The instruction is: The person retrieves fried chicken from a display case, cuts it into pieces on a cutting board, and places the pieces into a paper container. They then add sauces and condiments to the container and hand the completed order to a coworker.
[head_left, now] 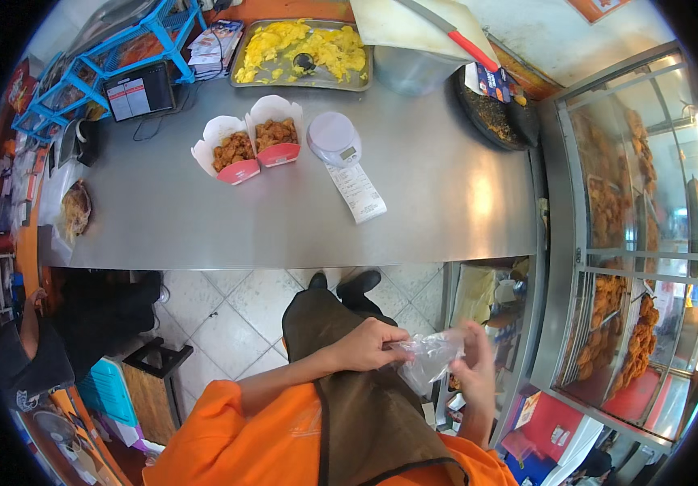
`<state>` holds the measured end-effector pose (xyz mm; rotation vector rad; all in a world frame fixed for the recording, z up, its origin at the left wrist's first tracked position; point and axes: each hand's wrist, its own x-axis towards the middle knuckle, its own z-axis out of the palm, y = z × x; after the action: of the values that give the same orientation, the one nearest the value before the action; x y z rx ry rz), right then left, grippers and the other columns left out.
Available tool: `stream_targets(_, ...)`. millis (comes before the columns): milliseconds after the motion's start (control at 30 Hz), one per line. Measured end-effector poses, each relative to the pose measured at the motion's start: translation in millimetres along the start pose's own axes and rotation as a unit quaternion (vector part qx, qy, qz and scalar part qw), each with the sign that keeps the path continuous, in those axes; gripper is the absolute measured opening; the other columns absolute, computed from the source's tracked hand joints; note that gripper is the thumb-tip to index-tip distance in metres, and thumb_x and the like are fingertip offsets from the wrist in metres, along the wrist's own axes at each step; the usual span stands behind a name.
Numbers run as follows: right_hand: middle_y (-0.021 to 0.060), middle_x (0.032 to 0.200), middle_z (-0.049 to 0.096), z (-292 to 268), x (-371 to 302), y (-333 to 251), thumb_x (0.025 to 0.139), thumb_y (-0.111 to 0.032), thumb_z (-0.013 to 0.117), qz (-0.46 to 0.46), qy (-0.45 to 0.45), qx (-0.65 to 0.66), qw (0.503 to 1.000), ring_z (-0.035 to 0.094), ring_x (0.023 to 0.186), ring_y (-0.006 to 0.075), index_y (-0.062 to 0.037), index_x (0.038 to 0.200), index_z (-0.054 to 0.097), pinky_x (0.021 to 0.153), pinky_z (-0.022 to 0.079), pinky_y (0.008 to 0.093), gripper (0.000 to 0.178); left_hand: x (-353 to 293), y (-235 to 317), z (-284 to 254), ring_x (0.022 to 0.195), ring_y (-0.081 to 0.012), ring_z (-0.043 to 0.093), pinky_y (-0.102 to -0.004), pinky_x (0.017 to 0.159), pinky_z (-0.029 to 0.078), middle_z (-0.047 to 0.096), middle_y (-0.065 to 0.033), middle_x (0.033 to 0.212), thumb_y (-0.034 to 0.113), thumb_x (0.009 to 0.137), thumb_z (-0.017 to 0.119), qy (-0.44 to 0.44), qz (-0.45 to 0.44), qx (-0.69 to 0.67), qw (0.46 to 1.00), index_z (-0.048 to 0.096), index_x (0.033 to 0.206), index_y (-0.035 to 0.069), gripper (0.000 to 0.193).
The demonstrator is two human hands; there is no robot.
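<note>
A clear plastic bag [430, 356] is stretched between my hands in front of my apron, short of the table's front edge. My left hand [372, 344] pinches one side of it with thumb and fingers. On the other side my right hand [474, 366] grips the bag, its fingers curled round the edge. Two red and white takeout boxes, a left one [238, 172] and a right one [278, 154], stand with raised flaps on the steel table [260, 227], filled with browned fried pieces. Beside them sits a round white kitchen scale [334, 136], touching a paper receipt [357, 193].
At the back is a metal tray [300, 83] of yellow food, near a red-handled knife [472, 49] on a white board [381, 24]. A dark stone bowl [491, 113] stands back right. A glass cabinet [632, 243] borders the right; another person [82, 316] is at lower left.
</note>
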<state>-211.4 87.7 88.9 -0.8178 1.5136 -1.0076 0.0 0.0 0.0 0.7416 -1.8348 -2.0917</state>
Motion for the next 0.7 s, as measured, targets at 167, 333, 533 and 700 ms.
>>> stream_targets(167, 0.0073, 0.108, 0.067, -6, 17, 14, 0.092, 0.0, 0.065, 0.115, 0.134, -0.021, 0.984, 0.064, 0.102, 0.0166, -0.001, 0.111, 0.064, 0.095, 0.05, 0.0318, 0.02, 17, 9, 6, 0.068, -0.0098, 0.062, -0.0312, 0.065, 0.05, 0.065, -0.0121, 0.077, 0.02, 0.082, 0.083, 0.102, 0.01, -0.285, 0.953, 0.067, 0.099, 0.0, 0.031)
stream_targets(333, 0.0076, 0.097, 0.07, 20, 27, 10, 0.085, -0.006, 0.073, -0.044, 0.119, 0.014, 0.992, 0.065, 0.087, 0.0144, 0.0002, 0.1, 0.07, 0.083, 0.052, 0.0304, 0.017, 32, 20, 3, 0.077, -0.0072, 0.062, -0.0289, 0.067, 0.049, 0.071, 0.0014, 0.089, 0.017, 0.088, 0.08, 0.154, 0.048, -0.016, 0.987, 0.057, 0.09, 0.005, 0.026)
stream_targets(533, 0.0102, 0.084, 0.071, -27, 44, 3, 0.088, -0.001, 0.068, 0.04, 0.116, 0.008, 0.992, 0.065, 0.071, 0.0153, 0.005, 0.094, 0.073, 0.063, 0.051, 0.0286, 0.01, 53, 11, -19, 0.1, -0.0142, 0.064, -0.0305, 0.086, 0.055, 0.067, -0.0086, 0.109, 0.0, 0.09, 0.072, 0.107, 0.028, -0.456, 0.883, 0.051, 0.094, 0.008, 0.022)
stream_targets(700, 0.0078, 0.079, 0.071, -45, 55, 3, 0.095, -0.006, 0.064, 0.049, 0.133, 0.109, 0.984, 0.065, 0.061, 0.0152, 0.0036, 0.099, 0.072, 0.057, 0.052, 0.0281, 0.013, 72, 14, -36, 0.106, -0.0243, 0.067, -0.0375, 0.09, 0.057, 0.062, -0.0122, 0.128, -0.004, 0.09, 0.068, 0.292, 0.039, -0.51, 0.808, 0.053, 0.125, 0.005, 0.04)
